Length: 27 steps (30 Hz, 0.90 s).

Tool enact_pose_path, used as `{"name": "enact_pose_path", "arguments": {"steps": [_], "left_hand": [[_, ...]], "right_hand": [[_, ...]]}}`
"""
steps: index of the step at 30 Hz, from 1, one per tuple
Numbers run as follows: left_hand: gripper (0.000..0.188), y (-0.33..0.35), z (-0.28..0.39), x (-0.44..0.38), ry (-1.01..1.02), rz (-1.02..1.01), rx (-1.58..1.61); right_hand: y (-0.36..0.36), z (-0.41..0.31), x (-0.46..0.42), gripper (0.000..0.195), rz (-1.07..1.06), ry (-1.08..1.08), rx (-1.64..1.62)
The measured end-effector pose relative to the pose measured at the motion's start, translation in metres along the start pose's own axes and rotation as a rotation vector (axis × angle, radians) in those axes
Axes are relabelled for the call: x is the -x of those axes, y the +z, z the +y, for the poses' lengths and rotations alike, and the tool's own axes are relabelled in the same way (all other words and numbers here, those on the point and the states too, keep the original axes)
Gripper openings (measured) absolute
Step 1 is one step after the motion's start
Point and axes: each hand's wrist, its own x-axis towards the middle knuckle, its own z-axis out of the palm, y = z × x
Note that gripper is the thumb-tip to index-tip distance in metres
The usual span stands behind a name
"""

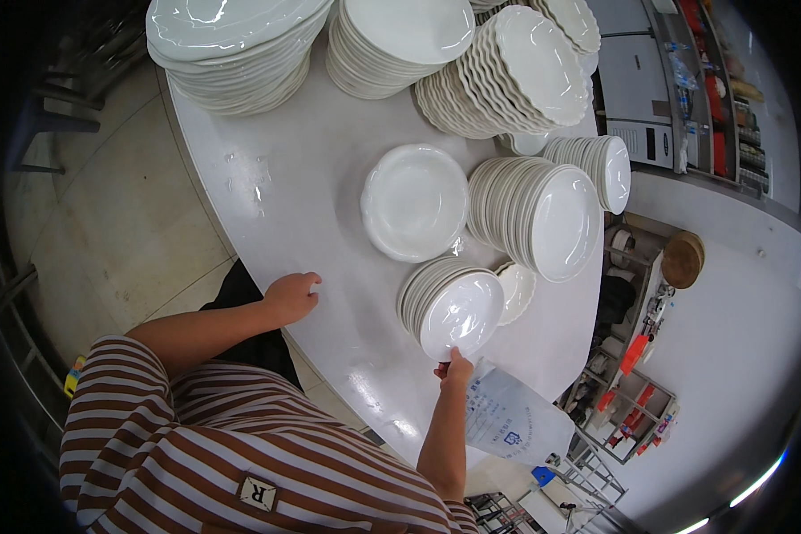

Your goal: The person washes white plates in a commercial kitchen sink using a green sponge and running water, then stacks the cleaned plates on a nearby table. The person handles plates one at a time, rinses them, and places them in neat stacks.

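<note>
My right hand (455,369) pinches the near rim of the top white plate (462,314), with its thumb over the glossy face and its fingers under the edge. Below that plate is a stack of similar white plates (419,297). My left hand (292,297) is loosely curled above the table's near edge, with nothing visible in it. Beyond the stack sits a white scalloped bowl or deep plate (415,202). A smaller fluted dish (517,292) lies partly hidden behind the held plate.
The white table (294,180) carries more stacks: large plates (240,80), round plates (400,33), wavy-rimmed plates (541,67), medium plates (564,223) and small plates (615,175). A printed translucent plastic bag (520,420) is beside my right forearm. Shelving (641,400) stands beyond the table.
</note>
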Motion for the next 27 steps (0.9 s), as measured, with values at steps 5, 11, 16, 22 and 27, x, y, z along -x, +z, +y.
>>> {"name": "enact_pose_path", "arguments": {"steps": [5,11,16,22,27], "left_hand": [[0.029,0.000,0.002,-0.003,-0.006,-0.005,-0.003],[0.032,0.008,0.008,-0.005,-0.001,-0.045,0.013],[0.042,0.015,0.055,-0.015,0.119,-0.151,-0.019],[0.051,0.044,0.117,-0.043,0.317,-0.241,0.027],[0.051,0.058,0.129,-0.052,0.323,-0.253,0.044]], "right_hand": [[-0.004,0.005,0.000,0.026,0.023,-0.028,-0.023],[-0.006,0.001,0.003,0.029,-0.061,-0.033,0.002],[-0.012,0.002,-0.009,0.029,-0.194,0.036,0.055],[-0.011,-0.004,-0.005,0.028,-0.259,0.099,0.055],[-0.011,-0.002,0.000,0.026,-0.220,0.117,-0.043]]}}
